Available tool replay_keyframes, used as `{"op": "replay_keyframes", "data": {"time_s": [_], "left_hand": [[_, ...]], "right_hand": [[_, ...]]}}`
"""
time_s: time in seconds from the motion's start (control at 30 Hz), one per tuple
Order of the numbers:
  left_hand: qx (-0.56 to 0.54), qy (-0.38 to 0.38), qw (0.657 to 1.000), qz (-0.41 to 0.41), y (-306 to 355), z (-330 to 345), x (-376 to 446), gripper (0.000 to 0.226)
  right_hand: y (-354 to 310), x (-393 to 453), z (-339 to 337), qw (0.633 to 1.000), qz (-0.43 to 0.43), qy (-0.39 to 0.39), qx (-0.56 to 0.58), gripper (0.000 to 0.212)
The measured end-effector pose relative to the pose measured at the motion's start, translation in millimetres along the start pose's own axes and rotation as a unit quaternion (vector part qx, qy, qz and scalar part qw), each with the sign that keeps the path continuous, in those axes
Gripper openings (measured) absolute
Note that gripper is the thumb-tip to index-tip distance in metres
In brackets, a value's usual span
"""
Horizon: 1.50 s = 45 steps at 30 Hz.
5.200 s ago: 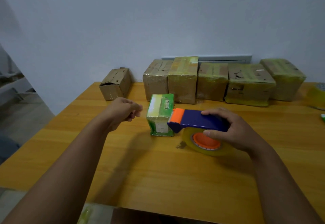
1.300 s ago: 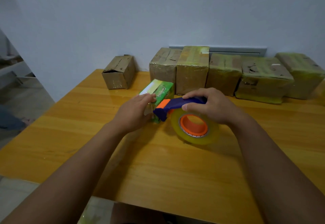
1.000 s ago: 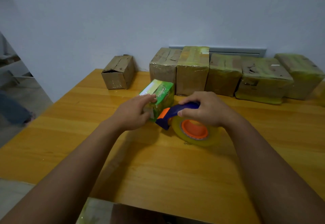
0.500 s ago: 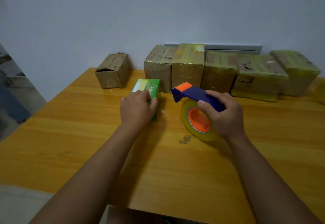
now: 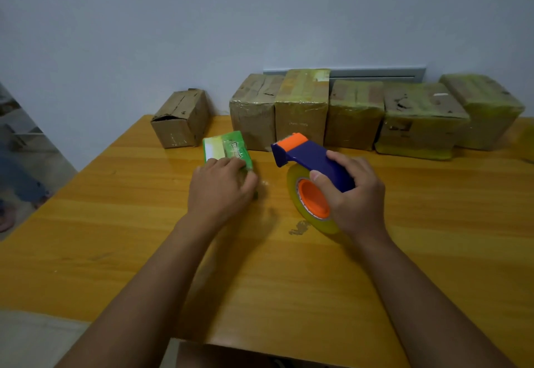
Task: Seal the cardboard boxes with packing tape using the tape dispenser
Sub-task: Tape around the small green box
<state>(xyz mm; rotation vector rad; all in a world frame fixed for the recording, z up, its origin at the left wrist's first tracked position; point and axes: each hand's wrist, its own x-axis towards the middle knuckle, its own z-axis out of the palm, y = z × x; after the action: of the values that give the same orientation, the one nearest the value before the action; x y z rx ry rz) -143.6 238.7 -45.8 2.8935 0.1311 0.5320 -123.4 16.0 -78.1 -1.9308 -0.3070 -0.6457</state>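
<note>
wooden table (image 5: 115,223): taped boxes (image 5: 355,113) closed.

On the bench (image 5: 115,223), a small box (image 5: 226,148) lies under the left hand (image 5: 221,191), with the tape dispenser (image 5: 312,177) just to its right in the right hand (image 5: 355,200). Behind them a row of five boxes (image 5: 355,113) lines the wall (image 5: 202,21); a lone box (image 5: 180,117) stands left of that row
</note>
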Motion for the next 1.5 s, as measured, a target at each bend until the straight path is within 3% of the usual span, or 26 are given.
{"op": "replay_keyframes", "data": {"time_s": [0.13,0.23,0.7,0.83,1.1,1.5], "left_hand": [[-0.065,-0.094,0.993,-0.007,-18,-22,20,0.035],[-0.084,-0.123,0.989,0.010,-25,-26,31,0.032],[-0.035,-0.008,0.997,0.062,-28,-2,22,0.034],[-0.052,-0.016,0.998,0.031,-23,-1,22,0.040],[0.047,0.076,0.996,-0.019,6,13,12,0.041],[0.049,0.049,0.998,-0.005,-4,13,7,0.035]], "right_hand": [[1,-1,1,1.000,-0.005,-0.001,0.000,0.058],[1,-1,0,1.000,-0.007,-0.003,0.000,0.058],[3,-1,0,1.000,-0.010,-0.003,-0.004,0.058],[4,-1,0,1.000,-0.011,-0.004,-0.005,0.058],[4,-1,0,1.000,-0.012,-0.007,-0.006,0.064],[4,-1,-1,1.000,-0.005,-0.007,0.002,0.057]]}}
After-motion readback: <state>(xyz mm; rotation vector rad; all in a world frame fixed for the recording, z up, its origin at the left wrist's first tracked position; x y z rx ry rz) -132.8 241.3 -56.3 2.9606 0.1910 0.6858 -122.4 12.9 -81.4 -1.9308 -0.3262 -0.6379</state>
